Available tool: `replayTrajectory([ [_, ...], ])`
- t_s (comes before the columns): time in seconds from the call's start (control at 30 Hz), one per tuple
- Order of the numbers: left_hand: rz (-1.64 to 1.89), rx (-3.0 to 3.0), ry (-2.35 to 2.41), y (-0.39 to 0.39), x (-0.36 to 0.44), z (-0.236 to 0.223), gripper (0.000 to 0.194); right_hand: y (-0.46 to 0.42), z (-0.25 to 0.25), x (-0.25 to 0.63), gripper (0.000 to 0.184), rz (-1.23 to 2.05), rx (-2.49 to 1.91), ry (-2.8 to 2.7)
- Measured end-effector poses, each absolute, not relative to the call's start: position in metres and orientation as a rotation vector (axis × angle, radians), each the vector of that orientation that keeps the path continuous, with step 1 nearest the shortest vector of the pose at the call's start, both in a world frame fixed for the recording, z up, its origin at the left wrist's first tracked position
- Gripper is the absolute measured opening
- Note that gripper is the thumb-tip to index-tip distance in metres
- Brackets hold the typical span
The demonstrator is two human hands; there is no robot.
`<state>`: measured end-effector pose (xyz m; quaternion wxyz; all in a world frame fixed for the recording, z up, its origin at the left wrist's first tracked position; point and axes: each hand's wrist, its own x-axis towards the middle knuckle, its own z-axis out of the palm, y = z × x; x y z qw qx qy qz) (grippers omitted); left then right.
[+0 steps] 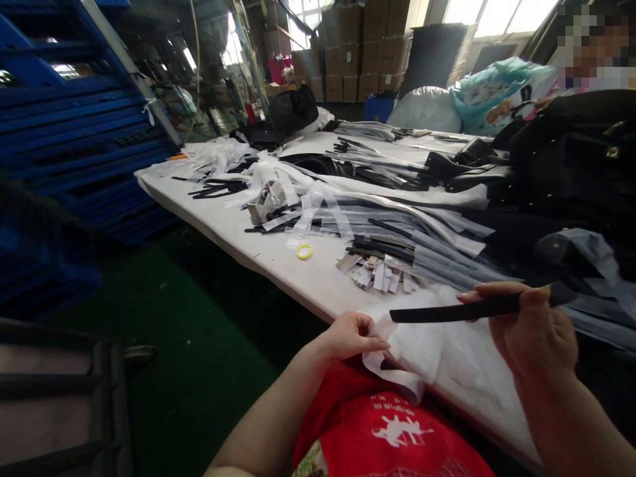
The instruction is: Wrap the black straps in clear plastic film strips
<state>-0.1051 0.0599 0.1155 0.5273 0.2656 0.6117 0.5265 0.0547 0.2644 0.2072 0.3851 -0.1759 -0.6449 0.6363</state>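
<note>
My right hand [539,331] grips a long black strap [442,313], thumb on top and fingers beneath, its free end pointing left over the table edge. Between the thumb and fingers of my left hand [352,336] is a translucent white strip [397,380], which curls down in front of the red apron [397,424]. A gap separates the strap's end from the left fingertips. Beneath the strap lies a heap of thin white wrapping [427,341]. Just beyond it are small white paper pieces [382,275] and bundled black straps in clear sleeves [447,262].
The white table [238,242] carries a yellow ring [304,252], more white strips [328,212] and strap bundles. Black bags [561,179] are piled at the right. Blue pallets [64,126] stand at the left, with a metal frame [102,397] low in front. Another person is at the far right.
</note>
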Motion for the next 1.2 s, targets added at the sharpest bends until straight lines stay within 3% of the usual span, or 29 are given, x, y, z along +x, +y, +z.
replayTrajectory([
  [0.3, 1.317, 0.811, 1.295, 0.064, -0.103, 0.136, 0.05, 0.279, 0.19, 0.051, 0.048, 1.723, -0.422, -1.881],
  [0.43, 1.4, 0.752, 1.314, 0.076, -0.094, 0.134, 0.051, 0.252, 0.166, 0.04, 0.051, 1.686, -0.465, -2.106],
  [0.53, 1.439, 0.744, 1.369, 0.078, -0.091, 0.134, 0.052, 0.233, 0.152, 0.028, 0.054, 1.834, -0.442, -2.244],
  [0.67, 1.345, 0.728, 1.512, 0.056, -0.106, 0.142, 0.05, 0.243, 0.151, 0.014, 0.053, 2.128, -0.591, -1.794],
  [0.77, 1.216, 0.69, 1.644, 0.042, -0.119, 0.146, 0.052, 0.245, 0.149, 0.007, 0.048, 2.156, -0.648, -1.447],
  [1.0, 1.207, 0.829, 1.832, 0.044, -0.114, 0.136, 0.056, 0.198, 0.126, -0.007, 0.051, 2.457, -0.638, -1.542],
  [1.2, 1.129, 0.81, 1.863, 0.047, -0.113, 0.133, 0.057, 0.208, 0.125, -0.006, 0.064, 2.361, -0.684, -1.395],
])
